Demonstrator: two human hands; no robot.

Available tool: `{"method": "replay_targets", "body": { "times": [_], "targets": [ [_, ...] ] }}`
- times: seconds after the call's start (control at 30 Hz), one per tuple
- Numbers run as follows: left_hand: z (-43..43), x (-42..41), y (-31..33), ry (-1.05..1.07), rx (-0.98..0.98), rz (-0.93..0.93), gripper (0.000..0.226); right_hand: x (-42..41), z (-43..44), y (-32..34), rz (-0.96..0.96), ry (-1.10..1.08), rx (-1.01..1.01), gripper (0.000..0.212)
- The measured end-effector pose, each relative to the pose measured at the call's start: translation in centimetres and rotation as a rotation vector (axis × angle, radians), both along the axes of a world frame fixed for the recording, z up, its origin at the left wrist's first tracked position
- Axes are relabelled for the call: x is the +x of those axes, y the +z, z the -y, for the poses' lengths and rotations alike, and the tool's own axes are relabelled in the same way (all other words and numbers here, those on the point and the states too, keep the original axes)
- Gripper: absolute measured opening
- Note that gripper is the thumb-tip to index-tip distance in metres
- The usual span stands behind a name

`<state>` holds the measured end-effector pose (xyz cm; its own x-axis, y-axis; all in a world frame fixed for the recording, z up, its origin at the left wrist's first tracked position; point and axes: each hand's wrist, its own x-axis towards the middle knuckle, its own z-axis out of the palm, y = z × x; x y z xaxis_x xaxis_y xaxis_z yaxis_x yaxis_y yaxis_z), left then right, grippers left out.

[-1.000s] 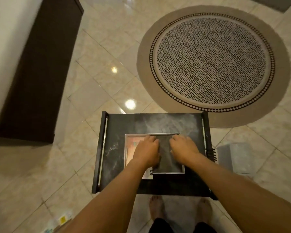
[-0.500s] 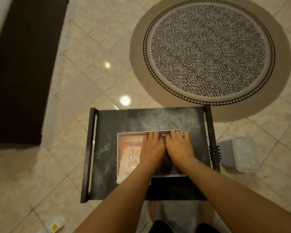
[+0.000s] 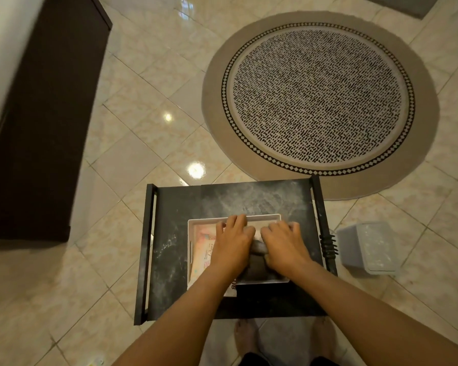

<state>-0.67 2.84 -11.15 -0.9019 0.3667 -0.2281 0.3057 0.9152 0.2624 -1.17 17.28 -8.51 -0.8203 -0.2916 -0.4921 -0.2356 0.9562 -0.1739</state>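
A small black marble-look table (image 3: 175, 233) stands on the tiled floor in front of me. On it sits a white rectangular box (image 3: 262, 217). A pink wipes pack (image 3: 204, 249) lies in the box's left part. A dark grey cloth (image 3: 258, 262) fills the right part and is bunched up between my hands. My left hand (image 3: 233, 244) lies flat on the cloth, its fingers reaching the box's far rim. Beside it, my right hand (image 3: 283, 244) presses down on the cloth with slightly bent fingers. Most of the cloth is hidden under both hands.
A grey plastic bin (image 3: 368, 249) stands on the floor just right of the table. A round patterned rug (image 3: 317, 96) lies beyond it. A dark cabinet (image 3: 45, 122) runs along the left wall. My bare feet (image 3: 245, 336) are under the table's near edge.
My hands moved closer together on the cloth and slid toward the box's far rim. The flat cloth is now gathered between them. The view shifted slightly.
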Motion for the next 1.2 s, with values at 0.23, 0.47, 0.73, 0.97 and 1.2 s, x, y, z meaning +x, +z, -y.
{"method": "replay_targets", "body": {
  "times": [0.23, 0.47, 0.73, 0.97, 1.2],
  "targets": [
    [1.6, -1.0, 4.3, 0.085, 0.240, 0.190, 0.032, 1.0, -0.5, 5.7, 0.107, -0.151, -0.257, 0.017],
    [3.1, -2.0, 10.8, 0.329, 0.741, 0.751, 0.076, 1.0, -3.4, 12.9, 0.175, -0.216, -0.568, 0.023],
    [-1.3, -0.8, 17.3, 0.633, 1.264, 0.849, 0.053, 0.9, -11.6, 19.2, 0.244, -0.697, -1.043, 0.038],
    [-10.6, 0.6, 18.1, 0.975, 1.073, 0.828, 0.051, 1.4, -18.4, 17.9, 0.274, -1.005, -1.326, 0.064],
    [-21.3, 4.0, 16.2, 0.863, 1.130, 0.851, 0.072, 4.0, -28.1, 14.1, 0.327, -1.041, -1.281, 0.034]
  ]
}}
